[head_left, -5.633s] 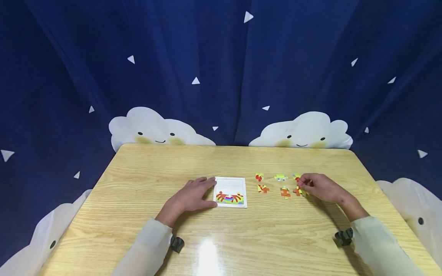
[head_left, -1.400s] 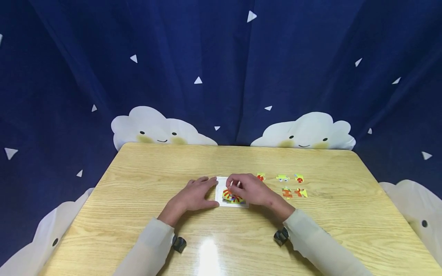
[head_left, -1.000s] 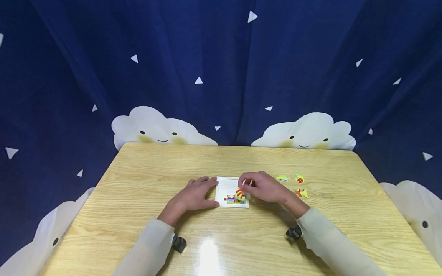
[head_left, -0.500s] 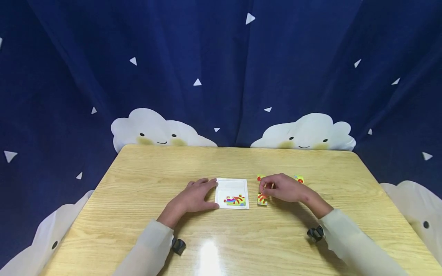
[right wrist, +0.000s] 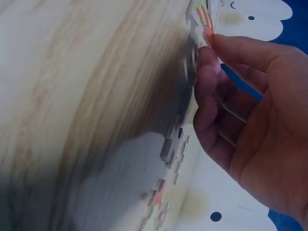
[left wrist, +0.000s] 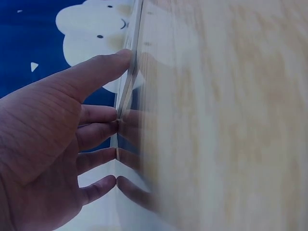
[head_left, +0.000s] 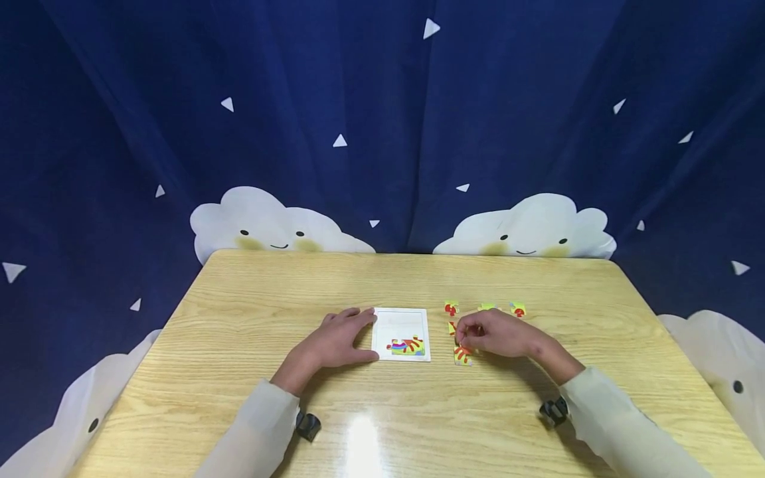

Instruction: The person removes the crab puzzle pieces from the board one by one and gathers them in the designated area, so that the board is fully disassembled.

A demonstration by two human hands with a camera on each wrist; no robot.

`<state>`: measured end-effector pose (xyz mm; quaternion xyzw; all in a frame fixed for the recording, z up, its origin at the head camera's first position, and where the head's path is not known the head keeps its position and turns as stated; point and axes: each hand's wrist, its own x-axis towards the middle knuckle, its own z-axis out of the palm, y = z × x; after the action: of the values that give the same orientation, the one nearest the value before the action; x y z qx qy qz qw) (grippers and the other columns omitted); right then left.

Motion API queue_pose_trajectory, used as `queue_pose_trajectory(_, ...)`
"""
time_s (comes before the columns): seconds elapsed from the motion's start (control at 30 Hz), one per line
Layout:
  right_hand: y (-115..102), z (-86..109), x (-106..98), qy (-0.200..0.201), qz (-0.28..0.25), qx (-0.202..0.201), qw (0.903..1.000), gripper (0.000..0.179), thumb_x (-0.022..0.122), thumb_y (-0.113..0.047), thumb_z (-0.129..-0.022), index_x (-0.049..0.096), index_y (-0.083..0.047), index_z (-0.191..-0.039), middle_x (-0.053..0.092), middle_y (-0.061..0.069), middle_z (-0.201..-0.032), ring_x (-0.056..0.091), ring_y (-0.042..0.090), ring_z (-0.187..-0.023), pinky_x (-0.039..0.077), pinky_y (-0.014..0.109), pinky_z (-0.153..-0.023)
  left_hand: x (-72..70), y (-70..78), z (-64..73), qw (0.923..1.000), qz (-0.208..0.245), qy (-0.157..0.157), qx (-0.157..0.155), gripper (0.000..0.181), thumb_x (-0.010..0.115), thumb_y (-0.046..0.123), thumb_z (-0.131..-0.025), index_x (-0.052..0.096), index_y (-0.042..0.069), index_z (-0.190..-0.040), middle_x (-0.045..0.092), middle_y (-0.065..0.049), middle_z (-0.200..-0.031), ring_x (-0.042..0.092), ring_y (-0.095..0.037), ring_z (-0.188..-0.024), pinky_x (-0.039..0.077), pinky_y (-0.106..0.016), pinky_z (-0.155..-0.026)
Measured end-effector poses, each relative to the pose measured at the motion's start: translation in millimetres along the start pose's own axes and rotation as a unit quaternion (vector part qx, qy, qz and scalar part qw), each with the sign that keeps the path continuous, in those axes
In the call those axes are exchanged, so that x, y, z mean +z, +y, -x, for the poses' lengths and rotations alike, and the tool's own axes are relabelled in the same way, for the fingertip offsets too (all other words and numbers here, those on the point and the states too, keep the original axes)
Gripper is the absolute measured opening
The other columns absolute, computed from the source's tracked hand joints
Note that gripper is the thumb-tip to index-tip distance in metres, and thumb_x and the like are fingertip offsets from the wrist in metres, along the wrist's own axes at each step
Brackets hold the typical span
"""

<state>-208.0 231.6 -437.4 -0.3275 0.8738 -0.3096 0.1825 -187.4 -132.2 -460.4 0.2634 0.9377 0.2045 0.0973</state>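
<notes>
In the head view my left hand (head_left: pixel 337 340) rests at the left edge of a white square puzzle tray (head_left: pixel 382 322), thumb and fingertips spread along it. Two joined puzzle pieces (head_left: pixel 408 346) lie in the tray's lower right, one with a rainbow band, one yellow with red stripes. To the right of the tray, my right hand (head_left: pixel 499 333) pinches a yellow puzzle piece with red stripes (head_left: pixel 462 356) between thumb and index finger. The right wrist view shows that striped piece (right wrist: pixel 205 18) close over the table, its orange part at the fingertips.
Loose pieces lie around the right hand: one with a red spot (head_left: pixel 451 308), a yellow one (head_left: pixel 487 307), a red-and-yellow one (head_left: pixel 518 309) and a partly covered one (head_left: pixel 452 328). A blue cloud-print curtain (head_left: pixel 382 133) hangs behind the wooden table (head_left: pixel 269 285).
The right hand moved from the far-right loose pieces to the tray, took the lower-left striped piece out and carried it right, beside the loose pieces. The left hand stays at the tray.
</notes>
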Motion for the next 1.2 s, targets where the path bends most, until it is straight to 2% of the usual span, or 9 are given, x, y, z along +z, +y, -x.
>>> queue_pose_trajectory(0.33,2.7,0.5,3.3,0.001,0.01,0.003,0.9999,0.011,0.068,-0.007,-0.098,0.071,-0.017,-0.096,0.061,-0.007,-0.078,0.051,0.009,-0.069,0.043,0.027,-0.065,-1.7,2.3,0.7,1.0,0.006,-0.002,-0.002,0.077,0.075,0.048,-0.092,0.048,0.011,-0.154,0.041,-0.005,-0.161,0.032,-0.034,-0.148,0.027,-0.055,-0.114)
queue_pose_trajectory(0.7,2.9,1.0,6.1,-0.002,0.014,-0.02,0.9997,0.01,0.07,-0.007,-0.097,0.071,-0.017,-0.094,0.056,-0.009,-0.073,0.05,0.007,-0.068,0.043,0.027,-0.066,-1.4,1.6,1.1,1.0,0.003,-0.002,0.0,0.078,0.076,0.048,-0.091,0.049,0.011,-0.154,0.041,-0.005,-0.161,0.033,-0.034,-0.148,0.027,-0.055,-0.114)
queue_pose_trajectory(0.93,1.7,1.8,4.6,-0.003,0.022,-0.012,0.9997,0.012,0.067,-0.006,-0.098,0.071,-0.018,-0.096,0.065,-0.006,-0.086,0.053,0.008,-0.073,0.045,0.028,-0.068,-0.4,0.8,0.9,1.0,0.004,0.0,0.002,0.078,0.076,0.048,-0.091,0.049,0.011,-0.154,0.042,-0.006,-0.16,0.033,-0.034,-0.148,0.027,-0.055,-0.113)
queue_pose_trajectory(1.2,1.3,2.3,3.8,-0.002,0.029,-0.003,0.9996,0.011,0.067,-0.008,-0.099,0.071,-0.018,-0.099,0.066,-0.007,-0.088,0.053,0.009,-0.075,0.045,0.028,-0.069,-0.3,0.2,1.0,1.0,0.006,0.0,0.003,0.078,0.075,0.048,-0.091,0.048,0.011,-0.154,0.042,-0.006,-0.16,0.033,-0.034,-0.148,0.027,-0.055,-0.113)
